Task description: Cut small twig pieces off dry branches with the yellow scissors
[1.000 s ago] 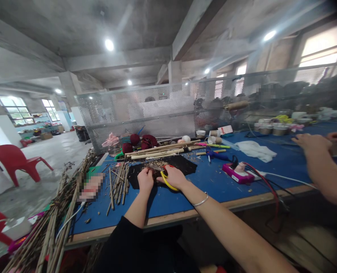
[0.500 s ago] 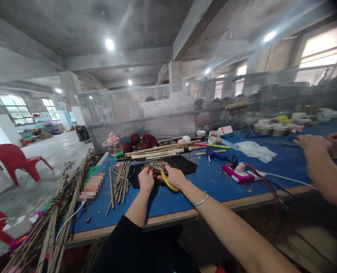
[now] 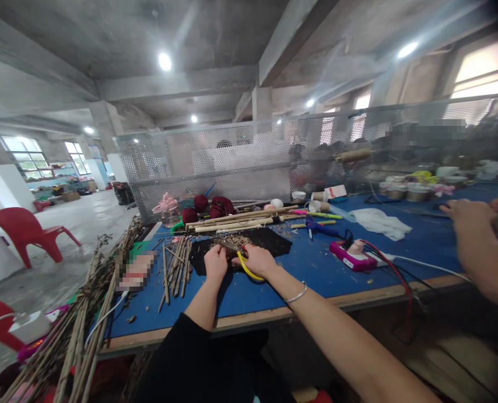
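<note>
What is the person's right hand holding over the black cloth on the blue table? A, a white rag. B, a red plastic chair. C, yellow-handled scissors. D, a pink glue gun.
C: the right hand grips yellow-handled scissors over the black cloth, close beside the left hand; the pink device lies apart on the table.

A bare concrete workshop with a beamed ceiling [image 3: 215,33] and round ceiling lights [image 3: 164,60]. Bright windows [image 3: 26,158] and a red plastic chair [image 3: 26,232] stand far left; a perforated metal screen [image 3: 240,162] backs the blue table [image 3: 249,291].
</note>
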